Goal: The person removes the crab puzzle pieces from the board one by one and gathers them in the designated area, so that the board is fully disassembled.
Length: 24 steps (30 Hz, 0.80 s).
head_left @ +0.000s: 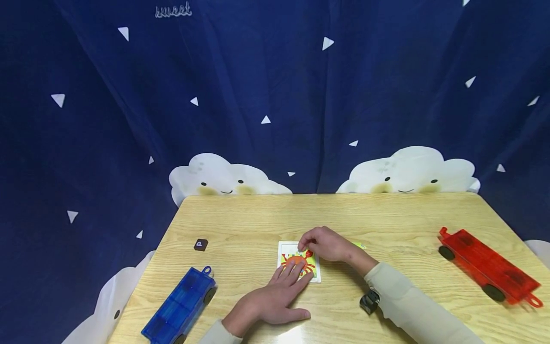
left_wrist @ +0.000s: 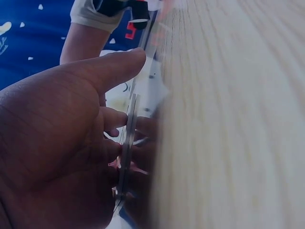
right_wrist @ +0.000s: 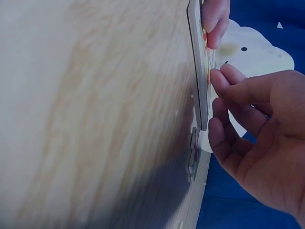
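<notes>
A crab jigsaw puzzle [head_left: 316, 274] in a white-edged tray lies flat on the wooden table. My left hand [head_left: 279, 298] rests on its lower part, fingers spread over the orange crab and thumb out to the side. My right hand [head_left: 328, 244] is at the puzzle's upper right, its thumb and fingertips bent together at the surface beside a red claw. In the right wrist view, the right hand's [right_wrist: 259, 119] thumb and index tip meet close to the board; I cannot tell whether a piece is between them. Loose puzzle pieces [right_wrist: 192, 157] lie beside the board, mostly hidden behind the right wrist in the head view.
A blue toy wagon [head_left: 180, 306] with black wheels stands at the left, and a red toy wagon [head_left: 490, 267] at the right. A small dark block marked with a letter [head_left: 200, 244] sits at the back left. Behind the table [head_left: 240, 215] hangs a navy curtain [head_left: 258, 86].
</notes>
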Tool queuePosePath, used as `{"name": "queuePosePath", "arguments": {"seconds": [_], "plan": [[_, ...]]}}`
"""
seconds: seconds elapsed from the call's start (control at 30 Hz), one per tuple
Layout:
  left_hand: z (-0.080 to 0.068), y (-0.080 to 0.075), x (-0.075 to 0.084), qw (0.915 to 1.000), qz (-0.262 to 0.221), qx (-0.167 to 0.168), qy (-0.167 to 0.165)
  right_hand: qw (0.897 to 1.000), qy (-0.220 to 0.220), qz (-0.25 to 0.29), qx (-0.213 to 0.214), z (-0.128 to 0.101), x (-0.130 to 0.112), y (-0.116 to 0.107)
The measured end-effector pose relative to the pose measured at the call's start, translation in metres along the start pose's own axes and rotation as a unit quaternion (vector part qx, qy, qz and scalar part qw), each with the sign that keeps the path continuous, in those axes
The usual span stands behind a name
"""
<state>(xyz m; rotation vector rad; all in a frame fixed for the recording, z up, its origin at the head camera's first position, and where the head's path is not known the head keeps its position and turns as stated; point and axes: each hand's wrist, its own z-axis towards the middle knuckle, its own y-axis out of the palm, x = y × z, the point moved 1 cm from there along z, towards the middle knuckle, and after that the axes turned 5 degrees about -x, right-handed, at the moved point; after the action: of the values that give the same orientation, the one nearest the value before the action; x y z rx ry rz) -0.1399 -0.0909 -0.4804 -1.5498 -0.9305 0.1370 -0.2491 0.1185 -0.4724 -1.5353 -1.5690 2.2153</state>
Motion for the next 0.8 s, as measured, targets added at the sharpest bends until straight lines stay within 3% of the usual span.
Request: {"name": "queuePosePath", "arguments": {"seconds": [0.57,0.8], "plan": [[0.0014,0.0004,0.0019,0.9999,-0.004,-0.01,-0.009,1.0,-0.008,-0.011,0.005,0.0009,-0.0065,-0.0011],[0.0016,0.001,0.0011,0.9999,-0.004,-0.009,-0.009,0.999,-0.01,-0.007,0.029,0.0004,-0.0056,-0.0025]]}}
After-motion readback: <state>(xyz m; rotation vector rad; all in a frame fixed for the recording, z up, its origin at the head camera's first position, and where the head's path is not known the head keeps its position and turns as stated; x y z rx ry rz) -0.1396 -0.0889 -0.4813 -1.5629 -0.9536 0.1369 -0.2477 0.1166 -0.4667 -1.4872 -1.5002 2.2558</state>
